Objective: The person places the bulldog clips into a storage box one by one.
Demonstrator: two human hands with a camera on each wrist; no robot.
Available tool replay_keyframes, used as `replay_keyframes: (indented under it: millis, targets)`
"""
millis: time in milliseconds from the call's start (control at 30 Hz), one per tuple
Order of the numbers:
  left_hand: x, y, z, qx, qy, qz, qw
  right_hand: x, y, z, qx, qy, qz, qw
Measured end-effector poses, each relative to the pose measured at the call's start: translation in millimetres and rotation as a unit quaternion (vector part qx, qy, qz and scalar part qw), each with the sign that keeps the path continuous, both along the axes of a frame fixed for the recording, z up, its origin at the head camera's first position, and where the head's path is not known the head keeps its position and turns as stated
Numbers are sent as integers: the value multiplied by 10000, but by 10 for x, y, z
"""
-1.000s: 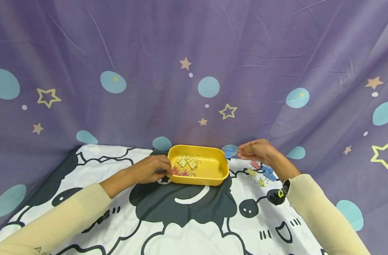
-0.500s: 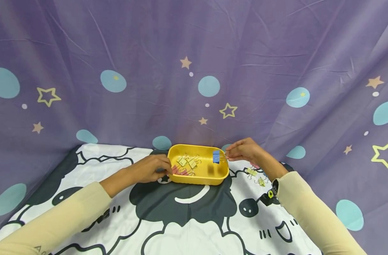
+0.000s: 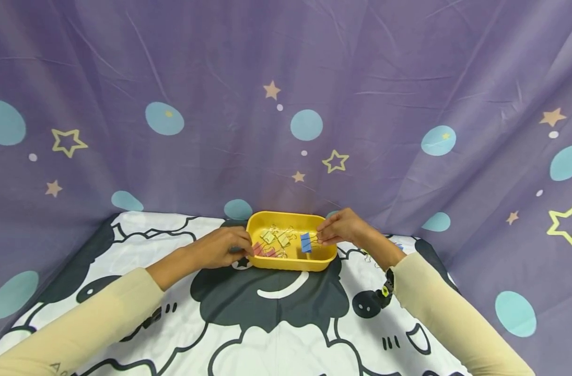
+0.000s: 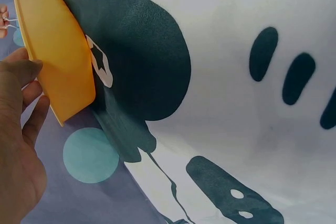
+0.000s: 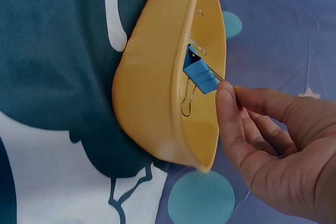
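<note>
A blue binder clip (image 5: 200, 74) hangs by one wire handle from the right hand (image 5: 283, 145), pinched between thumb and fingers. In the head view the right hand (image 3: 343, 227) is over the right end of a yellow tray (image 3: 290, 265), with the blue binder clip (image 3: 306, 243) above the tray's floor. The left hand (image 3: 223, 247) grips the tray's left rim; in the left wrist view its thumb and fingers hold the edge of the tray (image 4: 63, 51). Yellow binder clips (image 3: 283, 239) and pink binder clips (image 3: 264, 251) lie in the tray's left part.
The tray stands on a white and dark cartoon-print cloth (image 3: 276, 313), close against a purple curtain (image 3: 286, 62) with stars and dots. More clips (image 3: 366, 254) lie on the cloth to the right, mostly hidden behind the right forearm.
The right hand has carried the blue binder clip leftward, from beside the tray's right rim to over its inside. The left hand has stayed on the left rim.
</note>
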State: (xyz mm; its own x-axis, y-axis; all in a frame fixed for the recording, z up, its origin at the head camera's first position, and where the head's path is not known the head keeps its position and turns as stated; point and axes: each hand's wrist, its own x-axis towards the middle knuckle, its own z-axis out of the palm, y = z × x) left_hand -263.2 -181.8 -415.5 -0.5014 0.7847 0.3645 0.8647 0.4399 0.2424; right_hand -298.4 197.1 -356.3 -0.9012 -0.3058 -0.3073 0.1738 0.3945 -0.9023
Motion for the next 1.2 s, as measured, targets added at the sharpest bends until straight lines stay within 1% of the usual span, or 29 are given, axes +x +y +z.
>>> replay_keyframes:
  millis: [300, 433, 667, 767, 867, 933, 1033, 1100, 1133, 1200]
  targets:
    - [-7, -5, -9, 33, 1, -49, 10000, 31, -269, -48, 430, 160, 136, 9989]
    - [-5, -9, -6, 13, 33, -38, 10000, 45, -377, -91, 498, 278, 223, 9981]
    - [-7, -10, -4, 27, 36, -50, 10000, 66, -538, -200, 607, 476, 253, 9967]
    - [-6, -8, -4, 56, 31, -92, 9999, 76, -600, -220, 618, 512, 237, 9965]
    - [-2, -7, -4, 69, 32, -113, 9999, 76, -653, -224, 671, 598, 355, 9953]
    - [1, -9, -3, 69, 43, -96, 9999, 67, -675, -224, 987, 861, 586, 9897]
    - [4, -13, -2, 66, 71, -62, 9999, 45, -684, -218, 1585, 1377, 910, 9735]
    - [5, -15, -2, 63, 82, -49, 9999, 30, -674, -209, 1874, 1593, 958, 9645]
    - [5, -14, -1, 60, 83, -51, 9999, 22, -666, -202, 1945, 1642, 934, 9625]
    - [5, -17, -1, 61, 90, -51, 9999, 9, -647, -193, 1892, 1581, 842, 9655]
